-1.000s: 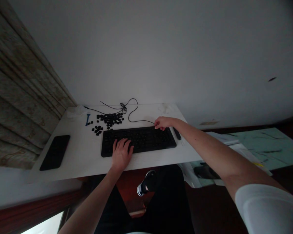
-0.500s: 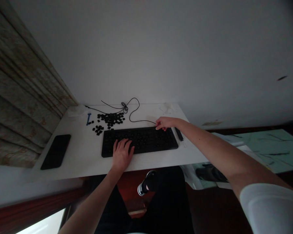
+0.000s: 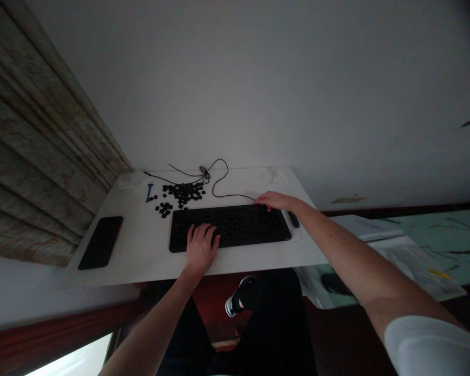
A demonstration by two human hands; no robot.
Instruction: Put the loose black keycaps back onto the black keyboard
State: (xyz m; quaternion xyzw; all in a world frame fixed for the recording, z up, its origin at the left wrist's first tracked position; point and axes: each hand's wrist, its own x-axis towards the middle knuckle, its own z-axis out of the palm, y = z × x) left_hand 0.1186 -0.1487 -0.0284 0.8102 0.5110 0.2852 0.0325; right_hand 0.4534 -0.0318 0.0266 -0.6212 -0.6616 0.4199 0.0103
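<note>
A black keyboard [image 3: 238, 224] lies on the white table. Fingers apart, my left hand [image 3: 201, 248] rests on its left front part. At the keyboard's back edge, right of the middle, my right hand [image 3: 273, 200] has its fingers closed, close to where the black cable [image 3: 219, 180] meets the keyboard. What those fingers hold, if anything, is too small to make out. Behind the keyboard at the left is a pile of loose black keycaps [image 3: 185, 191], with a smaller group [image 3: 164, 209] in front of it.
A black phone [image 3: 101, 243] lies on the table's left side. Near the keycaps is a blue tool [image 3: 149, 192]. A dark narrow object [image 3: 293, 219] sits right of the keyboard. Patterned curtains [image 3: 31, 136] hang at the left, and a wall stands behind the table [image 3: 141, 261].
The whole view has shifted, so the table and objects appear slightly farther right. Both hands stay at nearly the same places on the keyboard.
</note>
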